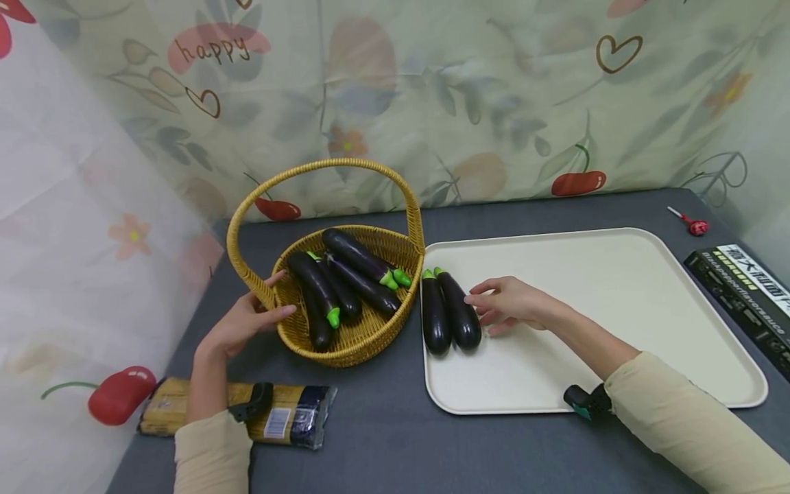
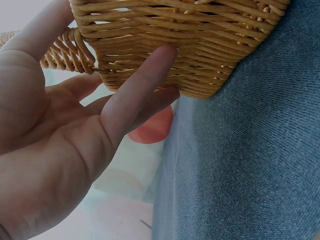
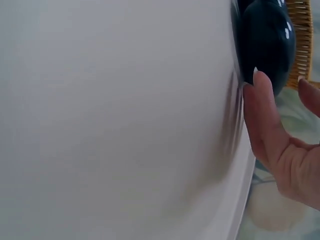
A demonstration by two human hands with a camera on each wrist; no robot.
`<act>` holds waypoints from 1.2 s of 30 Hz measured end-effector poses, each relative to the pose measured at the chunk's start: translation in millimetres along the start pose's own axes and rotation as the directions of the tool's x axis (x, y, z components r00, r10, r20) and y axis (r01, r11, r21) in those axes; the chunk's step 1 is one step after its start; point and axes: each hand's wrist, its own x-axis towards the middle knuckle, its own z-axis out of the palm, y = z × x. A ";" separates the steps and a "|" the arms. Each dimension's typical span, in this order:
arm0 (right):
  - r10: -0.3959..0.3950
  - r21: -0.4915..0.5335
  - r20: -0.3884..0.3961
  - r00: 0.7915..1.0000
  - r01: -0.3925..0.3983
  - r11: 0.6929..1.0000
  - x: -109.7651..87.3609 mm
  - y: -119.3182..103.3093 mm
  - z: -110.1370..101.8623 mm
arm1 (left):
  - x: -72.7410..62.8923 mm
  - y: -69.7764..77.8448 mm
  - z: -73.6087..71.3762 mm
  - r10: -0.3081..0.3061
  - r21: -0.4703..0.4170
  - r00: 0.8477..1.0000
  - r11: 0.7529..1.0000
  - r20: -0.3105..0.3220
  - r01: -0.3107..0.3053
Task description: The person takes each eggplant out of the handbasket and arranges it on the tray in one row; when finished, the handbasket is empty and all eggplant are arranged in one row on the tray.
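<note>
Grips a wicker basket [image 1: 378,343] of dark eggplants [image 1: 354,250] by its left side with the left hand [image 1: 239,321], with thumb over the rim and fingers along the outer wall. Reaches from lower right over a white tray [image 1: 568,274] with the right hand [image 1: 512,303], fingers apart and loosely bent, with fingertips at the nearer of 2 glossy eggplants [image 1: 463,315], side by side at the tray's left edge.

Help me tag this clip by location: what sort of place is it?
Probably a staged tabletop corner indoors: patterned fabric hangs behind a dark-covered table, on which stands a wicker basket of eggplants. The wider room is out of view.
</note>
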 end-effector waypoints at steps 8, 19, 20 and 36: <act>-0.045 0.054 0.004 0.999 0.045 0.998 -4.0 -19.4 -19.9 | -0.4 0.2 -0.3 0.002 0.002 1.000 1.000 0.002 -0.002; -0.160 0.194 0.179 0.971 0.125 0.973 -0.8 -56.7 -11.9 | -1.4 0.0 -0.3 0.000 0.014 1.000 1.000 0.000 0.000; -0.164 0.207 0.187 0.969 0.124 0.970 0.1 -59.2 -8.9 | -1.3 0.0 -0.2 -0.001 0.013 1.000 1.000 -0.001 0.001; -0.241 0.316 0.295 0.925 0.143 0.938 23.5 -98.3 36.0 | -0.5 -1.8 0.3 0.004 0.010 1.000 1.000 0.003 -0.004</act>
